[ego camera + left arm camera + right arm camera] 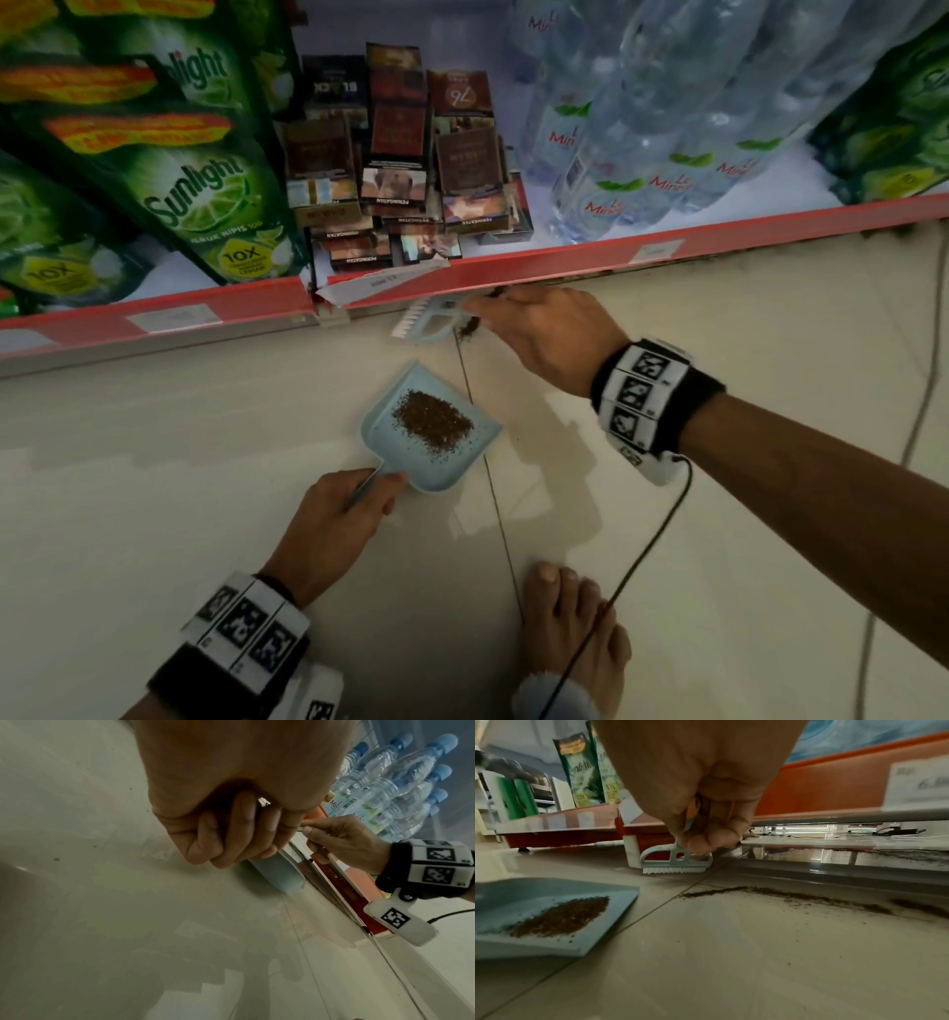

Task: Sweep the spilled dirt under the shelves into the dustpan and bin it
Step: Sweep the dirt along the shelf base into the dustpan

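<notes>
A pale blue dustpan (390,452) lies on the tiled floor with a heap of brown dirt (432,420) in it. My left hand (343,506) grips its handle, fingers curled round it (231,833). My right hand (539,329) pinches the handle of a small pale blue brush (426,319) at the foot of the red shelf edge (565,252). In the right wrist view the brush (677,863) stands bristles down on the floor, the dustpan (598,931) to its left. A line of loose dirt (795,896) runs along the shelf base, more lies under the shelf (898,854).
The bottom shelf holds green Sunlight pouches (205,195), cigarette packs (405,169) and water bottles (642,128). My bare foot (570,632) stands on the floor near a black cable (647,545). A grout line (493,488) runs past the dustpan.
</notes>
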Motion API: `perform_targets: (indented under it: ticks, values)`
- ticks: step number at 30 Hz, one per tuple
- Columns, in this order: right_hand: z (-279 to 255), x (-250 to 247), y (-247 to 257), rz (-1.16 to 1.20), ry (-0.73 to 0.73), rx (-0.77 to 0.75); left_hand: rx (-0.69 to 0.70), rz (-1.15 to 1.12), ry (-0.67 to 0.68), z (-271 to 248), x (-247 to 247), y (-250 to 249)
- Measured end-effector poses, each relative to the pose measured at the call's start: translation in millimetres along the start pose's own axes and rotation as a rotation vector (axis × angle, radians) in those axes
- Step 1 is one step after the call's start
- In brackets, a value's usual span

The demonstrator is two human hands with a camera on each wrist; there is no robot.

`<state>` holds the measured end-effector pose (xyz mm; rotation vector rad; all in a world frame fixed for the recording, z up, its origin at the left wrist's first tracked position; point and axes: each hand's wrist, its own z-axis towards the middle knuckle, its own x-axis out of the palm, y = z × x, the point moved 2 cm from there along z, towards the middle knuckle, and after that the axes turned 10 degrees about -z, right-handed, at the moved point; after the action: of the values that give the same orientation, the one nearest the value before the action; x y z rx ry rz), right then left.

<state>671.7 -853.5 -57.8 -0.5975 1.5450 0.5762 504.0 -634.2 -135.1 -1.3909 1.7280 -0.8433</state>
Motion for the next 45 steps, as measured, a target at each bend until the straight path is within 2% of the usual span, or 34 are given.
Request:
perform_targets:
  ticks: [4,8,11,14,19,23,26,31,34,40,45]
  values:
    - [0,6,-12,-0.092,0.155,0.022,0.005,-0.006,-0.013,6,1,0]
    - [-36,4,-50,-0.154,0.260,0.111,0.006,-0.012,-0.020,8,-1,-1]
    - [-57,-3,-63,-0.127,0.211,0.144,0.003,-0.025,-0.008,3,0,-2]
    - [-53,-4,-49,-0.063,0.144,0.106,-0.018,-0.042,0.005,-3,2,-5]
    - [-4,11,2,-0.043,0.073,0.030,0.016,0.001,-0.022,-8,-2,-4]
    - [25,25,23,-0.181,0.107,0.013,0.019,0.015,-0.066,-7,-4,0]
    - [17,27,9,-0.166,0.161,0.020,0.032,0.013,-0.046,-4,0,-2]
    - [-40,15,-49,-0.183,0.275,0.137,0.057,0.004,-0.002,1,6,-7]
    - [-67,4,-67,-0.106,0.218,0.208,0.051,0.027,0.009,6,10,-5]
    - [-48,-1,-42,-0.024,0.095,0.138,0.038,0.035,0.064,9,23,-7]
    - [-19,11,-17,-0.056,0.178,0.098,0.035,0.030,0.076,4,25,-10]
